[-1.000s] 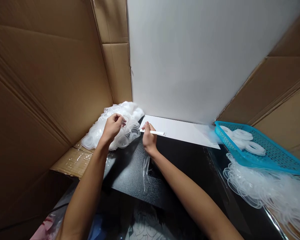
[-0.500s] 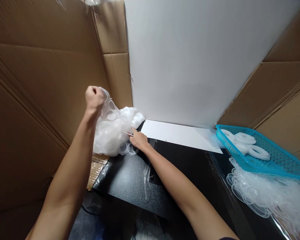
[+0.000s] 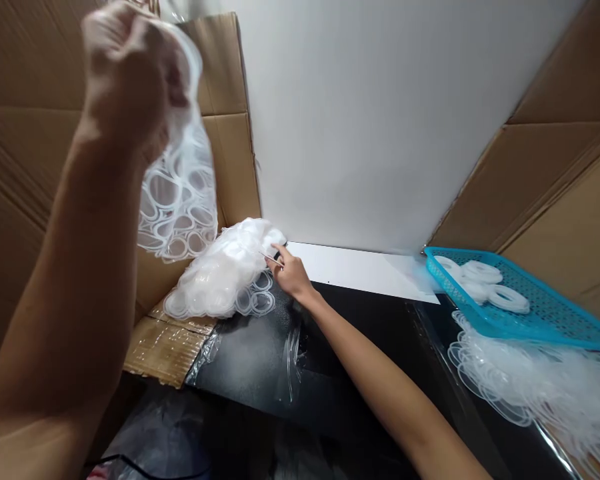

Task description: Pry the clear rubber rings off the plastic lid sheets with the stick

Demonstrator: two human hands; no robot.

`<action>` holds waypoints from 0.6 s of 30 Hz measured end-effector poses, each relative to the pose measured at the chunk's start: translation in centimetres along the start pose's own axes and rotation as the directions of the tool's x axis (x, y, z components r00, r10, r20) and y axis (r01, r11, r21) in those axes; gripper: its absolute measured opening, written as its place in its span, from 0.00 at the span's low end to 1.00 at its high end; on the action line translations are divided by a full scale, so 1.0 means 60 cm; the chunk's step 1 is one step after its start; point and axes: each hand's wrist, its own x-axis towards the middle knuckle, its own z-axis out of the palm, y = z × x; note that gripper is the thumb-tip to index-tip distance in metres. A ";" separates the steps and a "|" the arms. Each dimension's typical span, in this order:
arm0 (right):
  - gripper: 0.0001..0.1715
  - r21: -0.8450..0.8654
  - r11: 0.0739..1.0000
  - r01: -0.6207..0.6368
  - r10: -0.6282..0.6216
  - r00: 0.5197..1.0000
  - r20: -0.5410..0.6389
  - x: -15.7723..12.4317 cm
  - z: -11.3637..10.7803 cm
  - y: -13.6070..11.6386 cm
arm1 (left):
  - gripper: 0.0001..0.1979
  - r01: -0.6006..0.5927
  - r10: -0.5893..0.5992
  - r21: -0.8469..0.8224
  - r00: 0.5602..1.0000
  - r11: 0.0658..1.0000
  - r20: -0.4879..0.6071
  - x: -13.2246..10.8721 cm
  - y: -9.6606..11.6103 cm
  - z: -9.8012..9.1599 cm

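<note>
My left hand (image 3: 125,80) is raised high at the upper left, blurred, its fist closed on a hanging sheet of joined clear plastic rings (image 3: 180,200). Below it a heap of the same translucent rings (image 3: 220,277) lies on the cardboard flap and the black tabletop (image 3: 360,327). My right hand (image 3: 290,273) rests against the right side of that heap, pinching a thin white stick (image 3: 270,259) whose tip points into the rings.
A white sheet (image 3: 365,270) lies flat at the back below a white wall. A blue mesh basket (image 3: 545,310) at the right holds stacks of white rings, with a spread of clear ring webbing (image 3: 530,383) in front of it. Cardboard walls stand on both sides.
My left hand has lifted a bunch of rings from the heap up and toward the camera. My right hand moved left from the white sheet to the heap's edge, with the stick.
</note>
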 end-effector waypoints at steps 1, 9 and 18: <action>0.37 0.105 0.993 0.056 -0.048 0.996 -0.080 -0.011 -0.022 -0.008 | 0.12 0.044 -0.036 -0.088 0.995 0.995 0.090 -0.023 0.039 0.025; 0.39 0.671 0.717 0.191 -0.423 0.884 0.200 -0.128 -0.262 -0.032 | 0.18 0.626 -0.454 -0.236 0.732 0.744 0.508 -0.125 0.278 0.113; 0.30 0.724 0.667 -0.178 -0.322 0.807 0.495 -0.282 -0.326 0.043 | 0.21 0.862 -0.546 -0.349 0.503 0.366 0.669 -0.182 0.250 0.182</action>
